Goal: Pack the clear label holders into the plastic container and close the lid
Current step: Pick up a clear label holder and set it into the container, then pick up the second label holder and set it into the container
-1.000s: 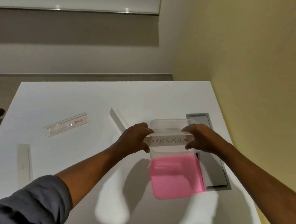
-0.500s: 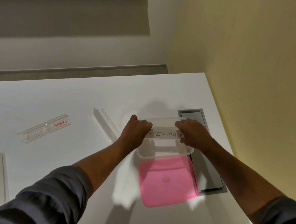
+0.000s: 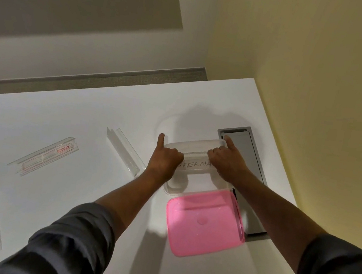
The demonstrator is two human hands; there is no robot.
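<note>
On the white table (image 3: 65, 119), a clear plastic container (image 3: 194, 144) is seen at 1 o'clock, its pink lid (image 3: 204, 224) off, just nearer. A labelled holder (image 3: 196, 163) is clamped at its ends by left hand (image 3: 164, 160) and right hand (image 3: 226, 164), long axis running 9-to-3 across the container. Holders are judged light, stiff, slippery; end grips suit. Three more lie at 9 to 11 o'clock.

The counter (image 3: 85, 111) is plain white. The lid (image 3: 204, 224) is translucent pink; the container (image 3: 193, 144) is clear and colourless. One holder (image 3: 194, 164) carries a white strip with dark handwritten letters, another (image 3: 45, 156) a red-printed label. The sleeves (image 3: 70, 244) are dark grey. The wall (image 3: 327, 64) is pale yellow.
</note>
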